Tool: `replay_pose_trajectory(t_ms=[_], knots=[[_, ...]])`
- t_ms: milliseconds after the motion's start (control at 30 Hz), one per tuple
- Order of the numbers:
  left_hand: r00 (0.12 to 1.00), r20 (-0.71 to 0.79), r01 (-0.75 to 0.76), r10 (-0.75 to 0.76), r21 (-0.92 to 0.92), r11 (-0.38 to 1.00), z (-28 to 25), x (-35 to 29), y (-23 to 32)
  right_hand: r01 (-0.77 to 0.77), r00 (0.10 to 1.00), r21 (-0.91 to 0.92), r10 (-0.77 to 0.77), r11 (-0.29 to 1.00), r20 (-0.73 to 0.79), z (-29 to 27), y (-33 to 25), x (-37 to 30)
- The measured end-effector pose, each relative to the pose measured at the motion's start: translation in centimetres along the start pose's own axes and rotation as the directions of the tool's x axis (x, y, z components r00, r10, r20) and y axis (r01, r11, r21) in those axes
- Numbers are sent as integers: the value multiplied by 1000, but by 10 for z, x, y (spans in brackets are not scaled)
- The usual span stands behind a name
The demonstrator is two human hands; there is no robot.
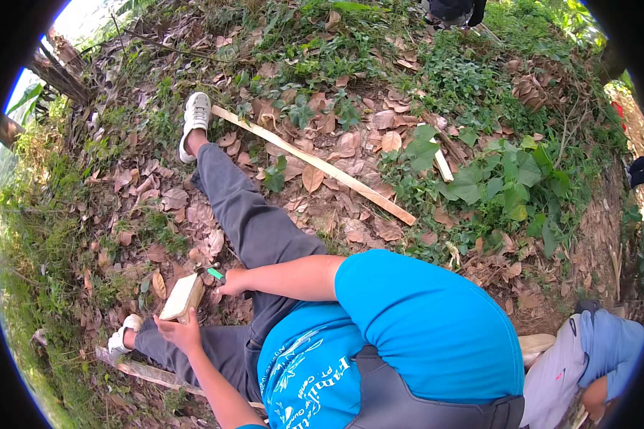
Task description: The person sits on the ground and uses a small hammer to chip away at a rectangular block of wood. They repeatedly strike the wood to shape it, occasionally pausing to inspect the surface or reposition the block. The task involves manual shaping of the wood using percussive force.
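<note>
My left hand (182, 334) grips the lower end of a pale, rectangular block that looks like wood (180, 297). It is tilted over the leaf-covered ground, between my outstretched legs. Just to the right of the block is my right hand (232, 283), its fingers closed around a small green object (215, 274). Only a short bright end of that object shows, so its kind is unclear. The green end is close to the block's upper right side; whether they touch cannot be made out.
A long, thin wooden strip (315, 163) lies slantwise beyond my legs, near my white shoe (196, 118). A short pale stick (443, 163) rests among green leaves. Another length of wood (150, 372) passes beneath my lower leg. One person (587, 357) is at lower right, another (451, 10) at the top.
</note>
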State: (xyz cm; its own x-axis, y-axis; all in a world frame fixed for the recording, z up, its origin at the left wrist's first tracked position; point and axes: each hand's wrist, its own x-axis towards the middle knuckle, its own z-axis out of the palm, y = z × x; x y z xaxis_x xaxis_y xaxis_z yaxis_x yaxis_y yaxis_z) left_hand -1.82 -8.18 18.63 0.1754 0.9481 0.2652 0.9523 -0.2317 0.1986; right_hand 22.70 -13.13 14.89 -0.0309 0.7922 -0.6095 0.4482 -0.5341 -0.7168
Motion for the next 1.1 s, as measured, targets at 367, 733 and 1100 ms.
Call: replay_pose_trajectory(t_ms=[367, 733, 1100], knots=[[887, 443, 81, -128, 124, 989, -53, -3, 20, 89, 995, 95, -84, 991, -55, -3, -4, 5], [936, 329, 75, -129, 170, 983, -40, 5, 41, 88, 993, 415, -111, 905, 31, -8, 13, -1], [994, 80, 79, -78, -12, 997, -8, 0, -3, 22, 999, 239, -14, 971, -36, -6, -7, -21]])
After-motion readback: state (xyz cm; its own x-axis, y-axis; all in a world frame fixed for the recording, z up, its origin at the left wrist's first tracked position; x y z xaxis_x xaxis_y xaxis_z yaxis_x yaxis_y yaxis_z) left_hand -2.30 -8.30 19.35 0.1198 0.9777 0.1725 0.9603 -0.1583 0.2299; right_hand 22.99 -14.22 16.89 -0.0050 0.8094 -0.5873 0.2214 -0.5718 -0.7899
